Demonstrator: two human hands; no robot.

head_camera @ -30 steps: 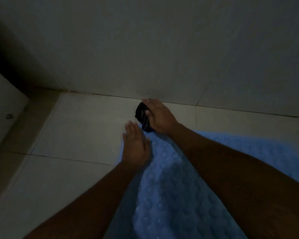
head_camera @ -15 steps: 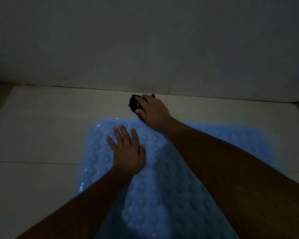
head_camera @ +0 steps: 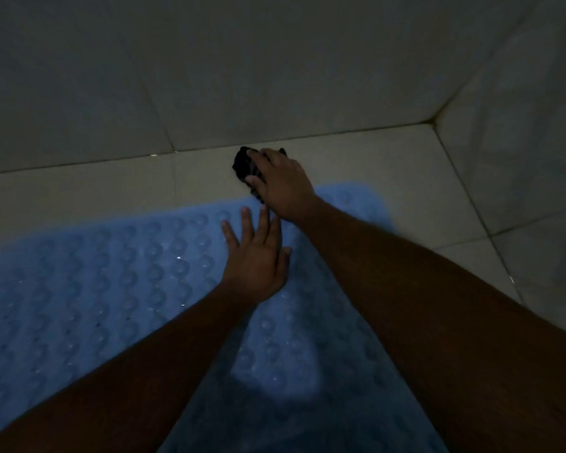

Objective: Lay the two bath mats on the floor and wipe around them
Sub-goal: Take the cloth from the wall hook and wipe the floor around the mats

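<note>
A pale blue bath mat (head_camera: 111,282) with rows of round bumps lies flat on the tiled floor and fills the lower part of the view. My left hand (head_camera: 255,256) rests palm down on it, fingers spread. Just beyond the mat's far edge, my right hand (head_camera: 281,181) presses a dark cloth (head_camera: 244,165) onto the floor tiles close to the wall. Only one mat is in view. The scene is dim.
A tiled wall (head_camera: 275,76) rises right behind the cloth. A second wall (head_camera: 520,142) meets it at a corner on the right. A narrow strip of bare floor (head_camera: 79,188) runs between the mat and the back wall.
My right hand has slid the cloth rightwards along the floor by the wall, towards the corner. My left hand has followed across the mat, and the view has swung right.
</note>
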